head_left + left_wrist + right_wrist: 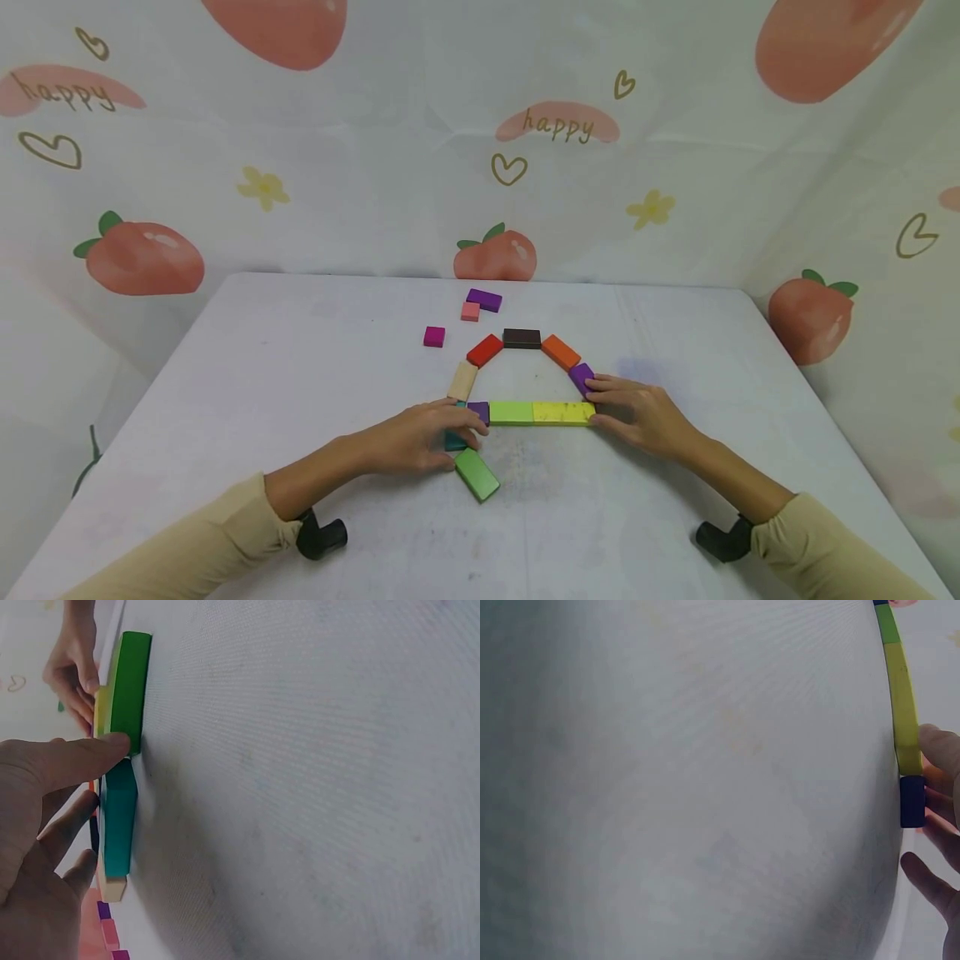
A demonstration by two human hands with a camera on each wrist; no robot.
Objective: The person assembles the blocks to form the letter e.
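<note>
Flat coloured blocks form a rounded outline on the white table. My left hand [420, 437] lies over the teal block [120, 817] and partly hides it. Its thumb touches one end of the tilted green block [477, 475], and its fingertips reach a small purple block [478, 413]. The bottom row continues with a light green block [511, 413] and a yellow block [562, 414]. At the right end, my right hand [648, 417] has its thumb at the yellow block and its fingertips at another purple block [580, 379], fingers loosely extended.
The arc runs on through beige [462, 380], red [484, 350], dark brown [522, 338] and orange [561, 352] blocks. Behind it lie a magenta block [434, 337], a pink block [470, 312] and a purple block [483, 300]. A peach-printed cloth [420, 167] hangs behind.
</note>
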